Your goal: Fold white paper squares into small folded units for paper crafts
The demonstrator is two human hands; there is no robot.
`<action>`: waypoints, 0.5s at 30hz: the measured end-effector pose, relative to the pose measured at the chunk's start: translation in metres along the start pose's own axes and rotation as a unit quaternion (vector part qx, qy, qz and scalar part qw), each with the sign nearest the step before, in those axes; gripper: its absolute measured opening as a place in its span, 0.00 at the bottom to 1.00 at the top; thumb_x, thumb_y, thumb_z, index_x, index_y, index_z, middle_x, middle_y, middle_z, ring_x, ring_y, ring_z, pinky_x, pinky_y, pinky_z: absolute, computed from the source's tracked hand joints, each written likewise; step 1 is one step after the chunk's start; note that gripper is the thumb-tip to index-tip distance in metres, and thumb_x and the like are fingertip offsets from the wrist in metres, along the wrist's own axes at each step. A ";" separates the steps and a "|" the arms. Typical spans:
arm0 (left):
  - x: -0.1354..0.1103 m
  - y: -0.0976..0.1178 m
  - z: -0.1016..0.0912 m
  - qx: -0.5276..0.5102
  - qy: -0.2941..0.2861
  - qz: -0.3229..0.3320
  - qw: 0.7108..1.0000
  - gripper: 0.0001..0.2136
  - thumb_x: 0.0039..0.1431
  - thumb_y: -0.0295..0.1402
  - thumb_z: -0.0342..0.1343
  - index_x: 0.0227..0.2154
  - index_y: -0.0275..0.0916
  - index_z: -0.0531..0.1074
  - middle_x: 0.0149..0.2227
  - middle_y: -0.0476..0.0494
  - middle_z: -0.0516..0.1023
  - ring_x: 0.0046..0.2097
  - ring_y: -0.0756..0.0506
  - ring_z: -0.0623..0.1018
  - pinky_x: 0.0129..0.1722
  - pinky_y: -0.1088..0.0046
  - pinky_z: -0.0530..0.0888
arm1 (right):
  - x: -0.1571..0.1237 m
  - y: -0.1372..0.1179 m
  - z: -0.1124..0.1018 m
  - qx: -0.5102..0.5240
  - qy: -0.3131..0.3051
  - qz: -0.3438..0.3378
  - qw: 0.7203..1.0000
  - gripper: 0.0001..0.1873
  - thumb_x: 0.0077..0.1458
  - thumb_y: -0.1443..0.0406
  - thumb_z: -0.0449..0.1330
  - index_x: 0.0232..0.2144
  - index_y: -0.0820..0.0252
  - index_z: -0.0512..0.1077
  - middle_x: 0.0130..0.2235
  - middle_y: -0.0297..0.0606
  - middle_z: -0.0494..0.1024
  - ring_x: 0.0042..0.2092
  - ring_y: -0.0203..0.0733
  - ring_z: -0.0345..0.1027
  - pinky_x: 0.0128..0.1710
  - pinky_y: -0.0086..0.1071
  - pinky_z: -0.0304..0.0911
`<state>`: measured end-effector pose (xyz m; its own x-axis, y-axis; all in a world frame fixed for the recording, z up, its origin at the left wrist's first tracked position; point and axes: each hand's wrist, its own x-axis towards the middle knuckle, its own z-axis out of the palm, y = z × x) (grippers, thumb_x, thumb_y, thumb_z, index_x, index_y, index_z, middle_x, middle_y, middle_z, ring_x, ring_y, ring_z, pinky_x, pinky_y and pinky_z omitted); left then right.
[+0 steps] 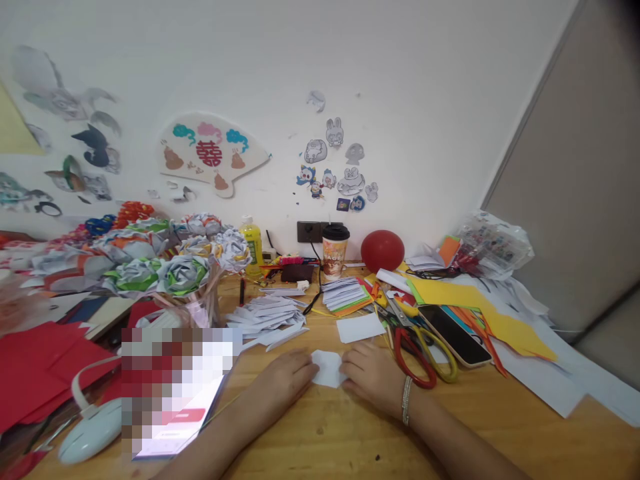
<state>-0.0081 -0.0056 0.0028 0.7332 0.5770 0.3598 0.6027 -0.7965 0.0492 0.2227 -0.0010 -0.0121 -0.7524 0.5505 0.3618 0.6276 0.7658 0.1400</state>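
Observation:
A small white piece of paper (327, 371) with cut or folded corners lies at the front middle of the wooden table. My left hand (289, 375) closes on its left edge, thumb and fingers together. The opposite edge is gripped by my right hand (371, 375), which has a beaded bracelet at the wrist. Just beyond the right hand is a flat white paper slip (361, 328). Farther back and to the left rests a heap of folded white papers (267, 317). Red-handled scissors (417, 363) lie close to my right hand.
On the left, paper flowers (185, 273) stand near a lit tablet (187, 417), partly pixelated, and a white lamp base (93, 433). A lidded cup (335, 253), yellow bottle (252, 243) and red balloon (383, 251) line the wall. A phone (454, 335) lies at right.

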 end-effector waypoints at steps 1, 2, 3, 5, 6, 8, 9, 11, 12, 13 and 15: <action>0.000 0.000 0.002 0.001 0.002 -0.001 1.000 0.12 0.64 0.27 0.41 0.36 0.37 0.70 0.36 0.43 0.75 0.39 0.46 0.74 0.40 0.71 0.73 | 0.000 0.000 0.001 -0.008 0.010 -0.008 1.000 0.06 0.53 0.64 0.60 0.32 0.62 0.70 0.32 0.38 0.74 0.35 0.42 0.62 0.35 0.35 0.55; 0.000 -0.001 0.003 0.000 0.000 -0.004 1.000 0.12 0.64 0.27 0.40 0.36 0.37 0.70 0.36 0.43 0.75 0.38 0.47 0.74 0.39 0.72 0.73 | 0.000 -0.001 0.001 -0.014 0.020 -0.011 1.000 0.07 0.53 0.64 0.60 0.33 0.62 0.70 0.32 0.39 0.73 0.35 0.42 0.62 0.35 0.35 0.55; 0.000 -0.001 0.005 -0.005 -0.005 -0.012 1.000 0.12 0.65 0.27 0.40 0.35 0.37 0.70 0.35 0.43 0.75 0.37 0.47 0.74 0.38 0.72 0.73 | 0.000 -0.001 0.001 -0.018 0.029 -0.010 0.999 0.07 0.54 0.64 0.60 0.34 0.63 0.70 0.32 0.39 0.73 0.34 0.42 0.61 0.34 0.35 0.54; 0.000 -0.002 0.006 -0.021 -0.020 -0.028 0.999 0.13 0.65 0.27 0.39 0.34 0.36 0.70 0.34 0.44 0.75 0.35 0.48 0.74 0.36 0.73 0.73 | 0.000 -0.004 0.000 -0.020 0.038 0.000 0.999 0.06 0.54 0.64 0.59 0.33 0.63 0.70 0.31 0.39 0.73 0.34 0.42 0.61 0.34 0.35 0.54; 0.000 -0.002 0.007 -0.028 -0.023 -0.032 0.999 0.13 0.64 0.26 0.39 0.33 0.36 0.69 0.33 0.44 0.75 0.34 0.48 0.74 0.36 0.74 0.72 | 0.001 -0.005 0.001 -0.020 0.040 0.009 0.999 0.05 0.54 0.65 0.59 0.31 0.63 0.69 0.30 0.38 0.72 0.33 0.41 0.61 0.33 0.34 0.53; 0.001 -0.001 0.008 -0.041 -0.012 -0.039 0.998 0.13 0.64 0.25 0.39 0.33 0.36 0.70 0.33 0.44 0.74 0.34 0.48 0.74 0.35 0.74 0.72 | 0.001 -0.007 0.004 -0.020 0.042 0.026 0.999 0.04 0.54 0.67 0.58 0.28 0.62 0.69 0.29 0.38 0.72 0.33 0.41 0.60 0.32 0.33 0.52; 0.002 -0.001 0.008 -0.045 0.000 -0.042 0.998 0.13 0.64 0.25 0.39 0.33 0.36 0.70 0.33 0.44 0.74 0.34 0.48 0.73 0.35 0.74 0.72 | 0.001 -0.008 0.006 -0.020 0.044 0.033 0.998 0.05 0.54 0.68 0.57 0.26 0.62 0.69 0.28 0.38 0.72 0.32 0.41 0.60 0.31 0.33 0.52; 0.003 -0.001 0.010 -0.046 0.024 -0.037 0.998 0.14 0.64 0.25 0.39 0.33 0.37 0.70 0.33 0.44 0.74 0.35 0.48 0.73 0.36 0.73 0.72 | 0.001 -0.010 0.010 -0.010 0.047 0.046 0.998 0.06 0.54 0.70 0.56 0.25 0.61 0.69 0.28 0.37 0.72 0.32 0.40 0.60 0.30 0.33 0.52; 0.003 -0.001 0.011 -0.040 0.034 -0.028 0.998 0.14 0.64 0.25 0.39 0.33 0.37 0.71 0.33 0.44 0.74 0.35 0.48 0.73 0.36 0.72 0.72 | 0.001 -0.011 0.011 0.002 0.048 0.057 0.997 0.06 0.54 0.71 0.56 0.26 0.61 0.69 0.28 0.37 0.72 0.32 0.40 0.61 0.30 0.32 0.52; 0.003 -0.001 0.012 -0.031 0.043 -0.015 0.998 0.14 0.64 0.26 0.40 0.32 0.37 0.71 0.32 0.44 0.74 0.36 0.47 0.72 0.37 0.71 0.71 | 0.002 -0.012 0.012 0.020 0.048 0.075 0.996 0.05 0.54 0.71 0.56 0.26 0.61 0.69 0.28 0.37 0.72 0.32 0.40 0.61 0.31 0.32 0.53; 0.003 -0.002 0.015 -0.010 0.057 -0.002 0.998 0.14 0.64 0.28 0.41 0.30 0.37 0.72 0.31 0.43 0.73 0.35 0.46 0.71 0.36 0.70 0.71 | 0.002 -0.014 0.011 0.064 0.047 0.122 0.989 0.05 0.53 0.73 0.57 0.27 0.61 0.69 0.29 0.36 0.73 0.33 0.39 0.62 0.32 0.31 0.55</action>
<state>-0.0024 0.0002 -0.0100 0.6894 0.5576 0.4624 0.5987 -0.7979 0.0696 0.2102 -0.0074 -0.0236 -0.5559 0.6953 0.4556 0.7535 0.6530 -0.0771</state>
